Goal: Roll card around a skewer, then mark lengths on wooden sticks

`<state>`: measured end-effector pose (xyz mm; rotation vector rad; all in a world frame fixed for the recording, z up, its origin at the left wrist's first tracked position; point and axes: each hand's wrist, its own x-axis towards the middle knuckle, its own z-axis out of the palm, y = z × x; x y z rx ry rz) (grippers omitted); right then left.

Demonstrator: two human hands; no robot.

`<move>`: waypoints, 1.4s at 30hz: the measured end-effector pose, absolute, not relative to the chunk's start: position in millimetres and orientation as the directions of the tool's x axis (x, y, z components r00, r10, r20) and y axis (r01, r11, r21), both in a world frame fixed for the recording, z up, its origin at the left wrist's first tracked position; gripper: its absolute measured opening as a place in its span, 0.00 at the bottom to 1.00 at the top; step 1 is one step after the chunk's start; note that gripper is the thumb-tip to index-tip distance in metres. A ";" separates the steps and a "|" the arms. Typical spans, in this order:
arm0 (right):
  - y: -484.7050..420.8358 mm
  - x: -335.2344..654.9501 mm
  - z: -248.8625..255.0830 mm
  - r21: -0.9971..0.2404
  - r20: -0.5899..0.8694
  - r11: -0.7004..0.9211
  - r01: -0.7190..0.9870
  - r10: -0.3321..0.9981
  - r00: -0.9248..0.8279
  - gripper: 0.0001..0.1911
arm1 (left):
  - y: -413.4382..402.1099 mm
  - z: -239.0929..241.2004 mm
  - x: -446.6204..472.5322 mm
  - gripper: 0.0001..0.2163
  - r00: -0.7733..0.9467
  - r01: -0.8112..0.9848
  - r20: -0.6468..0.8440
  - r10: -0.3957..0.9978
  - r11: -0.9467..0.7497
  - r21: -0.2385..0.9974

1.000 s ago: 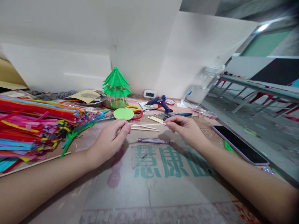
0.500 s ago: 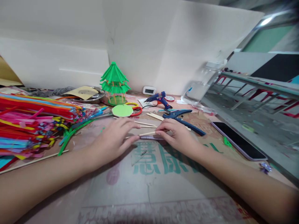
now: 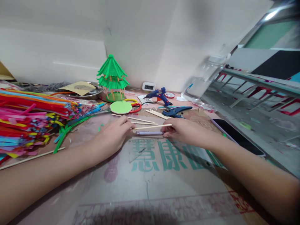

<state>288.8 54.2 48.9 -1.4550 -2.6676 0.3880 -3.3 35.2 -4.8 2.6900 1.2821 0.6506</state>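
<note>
My left hand [image 3: 113,135] and my right hand [image 3: 185,130] rest on a cardboard sheet [image 3: 161,175] with green printed characters. Between them a thin wooden stick [image 3: 152,127] lies slanted, each end pinched by fingertips of one hand. Just below it lies a purple pen [image 3: 148,133], touching my right fingertips. A clear plastic triangle ruler [image 3: 140,153] lies flat under the pen. More wooden sticks [image 3: 136,119] lie a little farther back.
A heap of coloured pipe cleaners [image 3: 35,118] fills the left. Behind stand a green pagoda model [image 3: 112,78], a green paper disc [image 3: 121,107], red-handled scissors [image 3: 136,107], a blue glue gun [image 3: 158,95], blue cutters [image 3: 175,111] and a small clock [image 3: 148,86]. A phone [image 3: 236,136] lies at right.
Both hands came down from above the sheet to the pen, then the stick's right end rose slightly. The camera shifted, so everything sits a bit to the left.
</note>
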 end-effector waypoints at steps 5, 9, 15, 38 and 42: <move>53.8 291.0 57.4 -0.162 -0.016 0.415 0.895 0.906 -0.423 0.03 | 31.2 -2.6 -1.9 0.14 0.528 0.759 0.323 0.785 -0.607 0.235; 52.3 297.6 66.0 -0.211 0.299 0.350 0.913 0.912 -0.280 0.04 | 29.4 1.6 -2.2 0.15 0.519 0.767 0.316 0.795 -0.596 0.238; 38.5 274.4 46.0 -0.299 0.443 0.709 0.638 0.696 -0.566 0.13 | 23.3 3.3 7.6 0.15 0.586 0.740 0.322 0.743 -0.653 0.161; 44.8 266.4 3.1 -0.325 0.452 0.755 0.569 0.653 -0.608 0.14 | -49.8 -4.0 24.9 0.20 0.765 0.641 0.285 0.578 -0.725 -0.251; 45.7 265.6 1.9 -0.292 0.411 0.774 0.561 0.632 -0.657 0.12 | -45.6 2.4 23.4 0.18 0.764 0.642 0.273 0.585 -0.733 -0.225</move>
